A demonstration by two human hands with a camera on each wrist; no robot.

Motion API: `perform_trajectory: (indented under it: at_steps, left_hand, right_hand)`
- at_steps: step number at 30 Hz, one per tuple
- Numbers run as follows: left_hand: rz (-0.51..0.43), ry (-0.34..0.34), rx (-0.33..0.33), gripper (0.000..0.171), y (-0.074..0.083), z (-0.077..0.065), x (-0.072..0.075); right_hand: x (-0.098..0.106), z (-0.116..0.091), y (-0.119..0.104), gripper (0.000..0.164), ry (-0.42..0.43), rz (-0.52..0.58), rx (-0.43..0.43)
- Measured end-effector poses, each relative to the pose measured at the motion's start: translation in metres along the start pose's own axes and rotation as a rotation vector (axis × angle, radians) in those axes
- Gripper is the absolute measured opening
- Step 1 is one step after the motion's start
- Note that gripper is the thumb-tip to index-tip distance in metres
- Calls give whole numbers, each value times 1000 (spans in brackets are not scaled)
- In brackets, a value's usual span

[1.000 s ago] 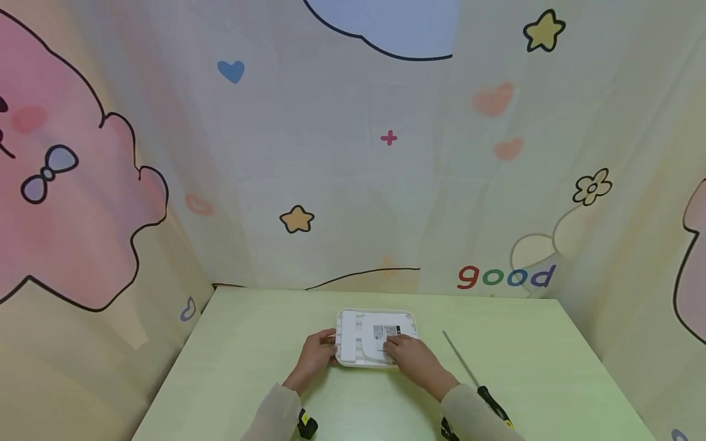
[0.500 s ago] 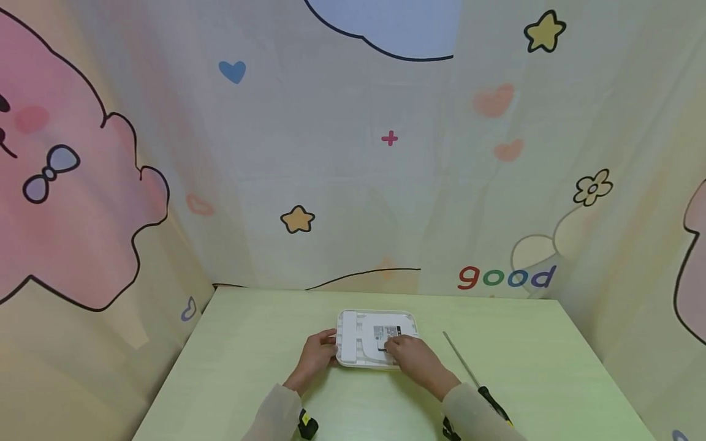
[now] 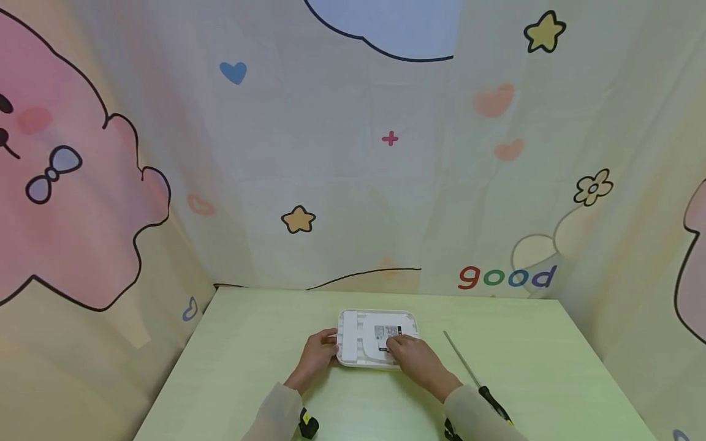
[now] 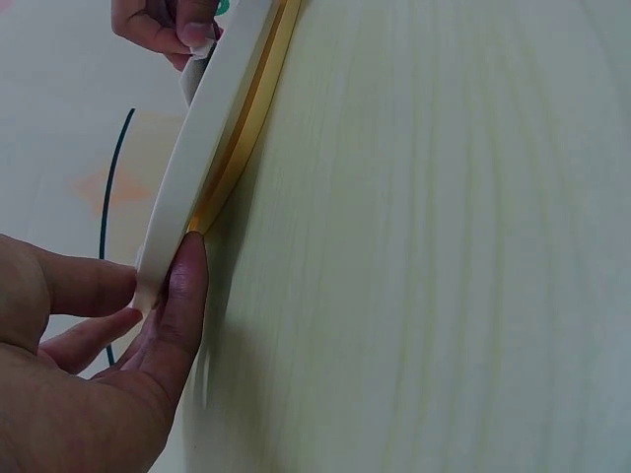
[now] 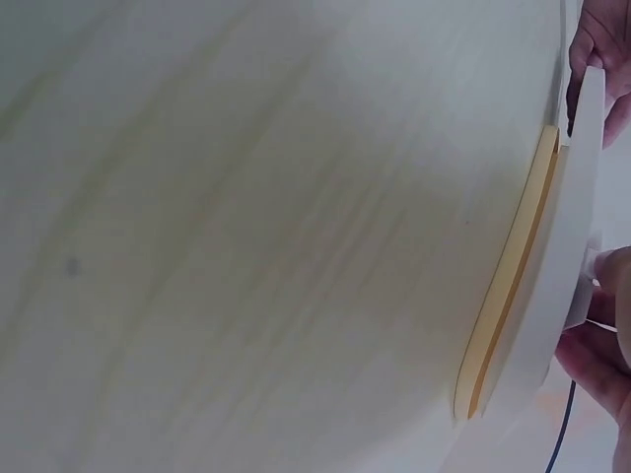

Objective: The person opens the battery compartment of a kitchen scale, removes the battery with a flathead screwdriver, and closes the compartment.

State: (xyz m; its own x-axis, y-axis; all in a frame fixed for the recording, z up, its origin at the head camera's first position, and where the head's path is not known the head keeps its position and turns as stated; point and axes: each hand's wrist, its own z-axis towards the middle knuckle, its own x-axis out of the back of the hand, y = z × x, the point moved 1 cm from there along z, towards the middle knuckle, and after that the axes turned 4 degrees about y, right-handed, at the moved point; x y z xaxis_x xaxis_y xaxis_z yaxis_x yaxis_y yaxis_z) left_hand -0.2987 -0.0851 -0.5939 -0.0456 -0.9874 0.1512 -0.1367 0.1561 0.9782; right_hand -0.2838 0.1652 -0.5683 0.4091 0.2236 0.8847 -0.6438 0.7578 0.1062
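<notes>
A flat white device (image 3: 350, 343) with rounded corners lies back side up on the table, a printed label (image 3: 386, 331) on its middle panel. Its side shows a yellow rim (image 4: 261, 99) beneath the white shell. My left hand (image 3: 317, 355) grips the left edge, thumb and fingers on opposite faces in the left wrist view. Over the label's lower right, my right hand (image 3: 417, 361) pinches a small white flap (image 5: 581, 301) that stands tilted up from the back panel. A dark slit shows beside the flap in the head view; the right fingers hide the rest.
A long screwdriver (image 3: 493, 401) with a black and yellow handle lies to the right, partly under the right sleeve (image 3: 480, 413). A black piece with a yellow mark (image 3: 309, 424) shows beside the left sleeve (image 3: 276, 413). A printed curtain (image 3: 353, 184) hangs behind the table.
My right fingers have drawn slightly right and up, and the dark slit by the label has appeared as the flap lifts. My left hand and the device have stayed in place.
</notes>
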Motion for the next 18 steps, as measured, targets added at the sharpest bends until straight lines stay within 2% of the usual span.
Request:
perform_trajectory:
  at_steps: [4, 11, 18]
  left_hand:
    - [1, -4, 1, 48, -1, 0, -1]
    - [17, 2, 3, 49, -3, 0, -1]
    - [0, -4, 7, 49, -3, 1, -1]
  right_hand:
    - [-1, 0, 1, 6, 4, -29, -2]
    - [-2, 0, 4, 14, 14, -80, -2]
    - [3, 2, 5, 15, 68, -103, -8]
